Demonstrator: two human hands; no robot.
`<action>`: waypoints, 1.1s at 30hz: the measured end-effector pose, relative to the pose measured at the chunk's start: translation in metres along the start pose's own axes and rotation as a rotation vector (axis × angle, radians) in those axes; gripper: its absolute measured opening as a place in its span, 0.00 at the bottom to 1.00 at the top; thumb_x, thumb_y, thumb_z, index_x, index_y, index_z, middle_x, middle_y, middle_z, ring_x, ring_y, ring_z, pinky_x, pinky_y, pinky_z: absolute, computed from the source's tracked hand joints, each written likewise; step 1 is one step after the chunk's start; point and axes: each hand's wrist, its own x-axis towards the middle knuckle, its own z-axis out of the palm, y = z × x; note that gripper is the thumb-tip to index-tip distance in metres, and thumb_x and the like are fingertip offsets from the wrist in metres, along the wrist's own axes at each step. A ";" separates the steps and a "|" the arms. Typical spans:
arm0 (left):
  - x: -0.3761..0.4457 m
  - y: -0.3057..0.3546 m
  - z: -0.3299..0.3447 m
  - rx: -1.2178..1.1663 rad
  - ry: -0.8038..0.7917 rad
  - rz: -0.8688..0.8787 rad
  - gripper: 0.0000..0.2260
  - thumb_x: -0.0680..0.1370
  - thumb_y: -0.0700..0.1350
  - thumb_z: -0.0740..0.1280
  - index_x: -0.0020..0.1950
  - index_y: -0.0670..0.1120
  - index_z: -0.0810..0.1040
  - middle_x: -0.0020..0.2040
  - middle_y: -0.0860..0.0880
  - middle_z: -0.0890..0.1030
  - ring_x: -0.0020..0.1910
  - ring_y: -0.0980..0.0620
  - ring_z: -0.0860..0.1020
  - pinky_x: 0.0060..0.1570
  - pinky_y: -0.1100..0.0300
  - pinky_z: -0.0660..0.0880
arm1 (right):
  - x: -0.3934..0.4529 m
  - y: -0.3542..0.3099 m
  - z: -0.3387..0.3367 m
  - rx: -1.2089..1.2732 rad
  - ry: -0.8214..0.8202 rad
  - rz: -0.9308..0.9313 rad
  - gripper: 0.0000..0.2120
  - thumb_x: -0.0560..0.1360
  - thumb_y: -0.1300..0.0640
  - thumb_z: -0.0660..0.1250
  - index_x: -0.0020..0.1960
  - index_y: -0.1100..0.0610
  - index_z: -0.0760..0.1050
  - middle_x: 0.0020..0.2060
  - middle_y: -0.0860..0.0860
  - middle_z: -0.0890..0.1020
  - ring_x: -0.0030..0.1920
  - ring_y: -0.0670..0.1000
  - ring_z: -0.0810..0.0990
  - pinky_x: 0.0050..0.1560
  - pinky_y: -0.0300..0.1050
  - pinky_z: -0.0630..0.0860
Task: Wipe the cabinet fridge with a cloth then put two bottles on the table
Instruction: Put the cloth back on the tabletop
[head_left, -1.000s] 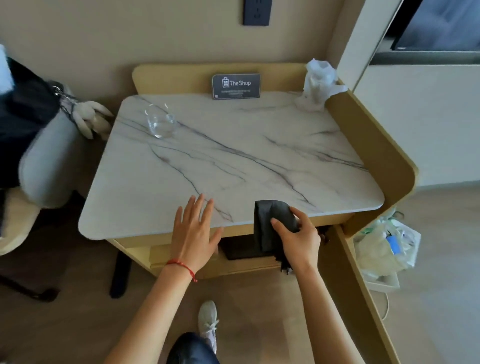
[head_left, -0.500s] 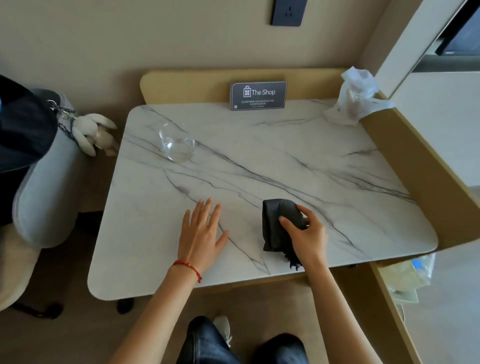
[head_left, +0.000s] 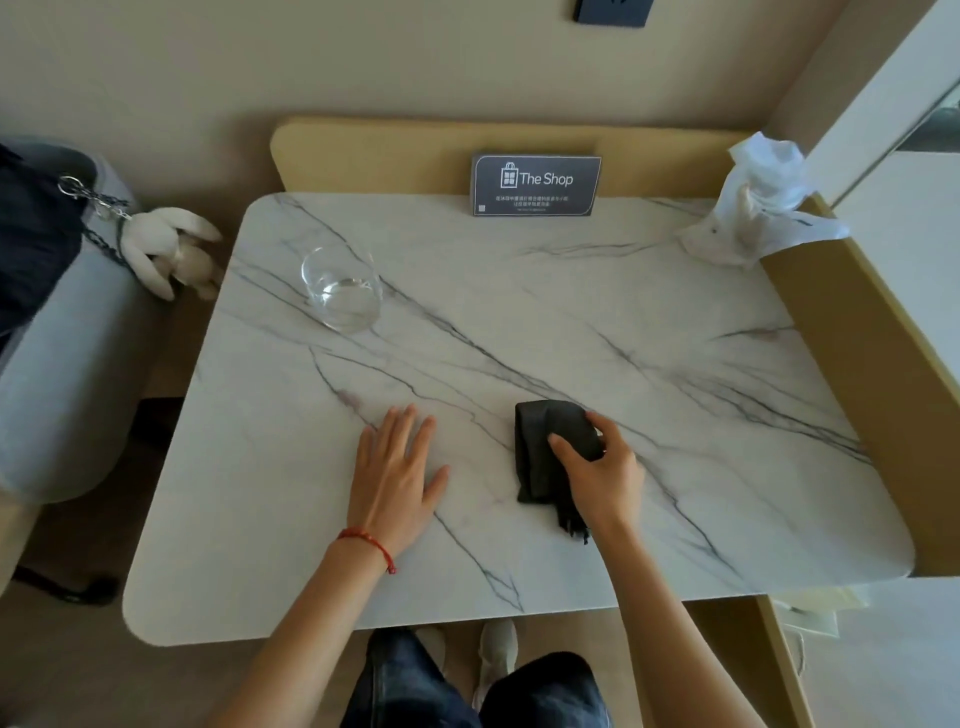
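Note:
A folded black cloth (head_left: 540, 441) lies on the white marble table top (head_left: 571, 322), near its front edge. My right hand (head_left: 597, 473) grips the cloth from the right, with fingers over its top and a frayed corner trailing by the wrist. My left hand (head_left: 395, 467) rests flat on the marble a little to the left of the cloth, fingers spread, holding nothing. No bottles and no fridge are in view.
A clear glass (head_left: 340, 293) with some water stands at the back left. A dark "The Shop" sign (head_left: 535, 184) leans against the wooden back panel. Crumpled white plastic (head_left: 758, 202) sits at the back right corner. A grey chair (head_left: 57, 332) with a plush toy (head_left: 166, 249) stands left.
The view has moved forward over the table. Both hands went from the table's front edge onto the marble, the right one carrying the black cloth with it.

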 end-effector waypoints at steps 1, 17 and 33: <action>0.001 -0.001 0.000 0.001 0.000 -0.002 0.25 0.73 0.54 0.56 0.63 0.40 0.74 0.63 0.37 0.75 0.63 0.37 0.73 0.57 0.39 0.70 | 0.000 0.000 0.001 -0.026 0.002 -0.018 0.24 0.70 0.50 0.71 0.64 0.51 0.71 0.57 0.53 0.79 0.56 0.54 0.76 0.57 0.49 0.75; -0.004 0.003 -0.001 -0.015 -0.046 0.129 0.26 0.74 0.54 0.55 0.65 0.40 0.72 0.64 0.37 0.73 0.63 0.37 0.72 0.58 0.38 0.69 | -0.026 0.014 -0.009 -0.288 0.063 -0.206 0.24 0.75 0.46 0.62 0.68 0.53 0.67 0.61 0.53 0.74 0.60 0.53 0.70 0.60 0.48 0.69; -0.048 0.056 -0.001 -0.029 -0.080 0.375 0.27 0.75 0.55 0.53 0.66 0.39 0.70 0.66 0.36 0.71 0.66 0.35 0.68 0.61 0.37 0.64 | -0.127 0.086 -0.077 -0.366 0.308 -0.062 0.24 0.76 0.46 0.61 0.68 0.54 0.67 0.67 0.54 0.71 0.67 0.56 0.67 0.66 0.54 0.63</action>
